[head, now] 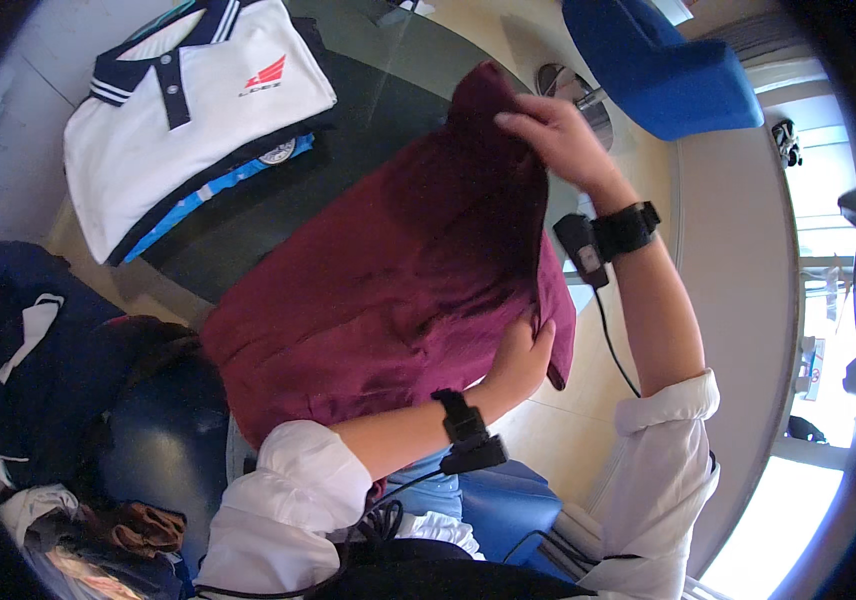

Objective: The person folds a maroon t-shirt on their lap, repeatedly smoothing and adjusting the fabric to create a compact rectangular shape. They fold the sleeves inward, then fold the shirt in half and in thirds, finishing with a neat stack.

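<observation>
A large maroon garment (pixel 368 255) spreads across the near part of a dark glass-topped table (pixel 390 90) and hangs over its right edge. My right hand (pixel 559 139) grips the garment's far right end, where the cloth is lifted and bunched. Lower down, my left hand (pixel 522 364) holds the near right edge, with the thumb on top and the other fingers partly hidden by the cloth. Between my two hands the fabric edge runs nearly straight. Which part of the garment each hand holds, I cannot tell.
A folded white polo shirt (pixel 203 112) with a navy collar lies on blue and dark folded clothes (pixel 225 191) at the far left. Loose clothes (pixel 60 360) heap over a dark blue seat (pixel 165 435). A blue chair (pixel 653 75) stands far right. Cables (pixel 608 337) trail from wrist-worn devices.
</observation>
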{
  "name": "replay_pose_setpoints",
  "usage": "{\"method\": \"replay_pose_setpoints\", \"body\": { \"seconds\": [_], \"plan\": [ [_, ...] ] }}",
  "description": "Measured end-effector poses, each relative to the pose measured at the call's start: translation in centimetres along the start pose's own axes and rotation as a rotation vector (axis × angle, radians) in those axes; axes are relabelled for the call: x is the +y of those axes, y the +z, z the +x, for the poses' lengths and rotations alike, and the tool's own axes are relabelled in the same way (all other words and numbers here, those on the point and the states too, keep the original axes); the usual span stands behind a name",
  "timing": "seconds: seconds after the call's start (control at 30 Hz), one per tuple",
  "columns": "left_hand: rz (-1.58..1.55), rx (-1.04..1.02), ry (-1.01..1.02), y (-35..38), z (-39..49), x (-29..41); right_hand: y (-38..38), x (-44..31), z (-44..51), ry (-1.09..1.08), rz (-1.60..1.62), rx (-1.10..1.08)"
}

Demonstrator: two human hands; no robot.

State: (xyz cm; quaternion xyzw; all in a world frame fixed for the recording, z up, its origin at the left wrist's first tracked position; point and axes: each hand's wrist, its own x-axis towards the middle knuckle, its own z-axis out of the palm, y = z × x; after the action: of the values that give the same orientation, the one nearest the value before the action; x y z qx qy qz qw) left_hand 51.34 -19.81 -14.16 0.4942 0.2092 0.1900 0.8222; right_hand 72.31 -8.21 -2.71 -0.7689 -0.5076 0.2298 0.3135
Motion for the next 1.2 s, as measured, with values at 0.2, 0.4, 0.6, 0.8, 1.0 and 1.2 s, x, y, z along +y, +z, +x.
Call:
{"method": "replay_pose_setpoints", "body": {
  "seconds": [0.2, 0.4, 0.6, 0.8, 1.0, 1.2],
  "plan": [
    [0.07, -0.134, -0.384, -6.3, -5.9, -3.2, 12.1, -4.8, -2.7, -0.029, 0.016, -0.204],
    [-0.018, -0.45, -0.778, -12.6, -7.9, 0.3, 14.1, -4.1, -9.4, -0.077, 0.083, 0.01],
    [0.014, -0.364, -0.566, -22.3, -4.4, 9.8, 13.5, 0.3, -26.5, 0.501, 0.415, 0.555],
    [0.499, 0.126, -0.132, -27.7, 3.8, 10.9, 23.6, 3.4, -34.3, 0.869, 0.772, 0.705],
    [1.129, 0.127, 0.264, -28.3, 6.9, 6.7, 26.6, 3.5, -30.5, 0.738, 1.41, 0.888],
    [1.215, -0.042, 0.0, -27.8, 8.9, 8.5, 24.4, 1.0, -29.6, 0.804, 1.486, 0.909]
  ]
}}
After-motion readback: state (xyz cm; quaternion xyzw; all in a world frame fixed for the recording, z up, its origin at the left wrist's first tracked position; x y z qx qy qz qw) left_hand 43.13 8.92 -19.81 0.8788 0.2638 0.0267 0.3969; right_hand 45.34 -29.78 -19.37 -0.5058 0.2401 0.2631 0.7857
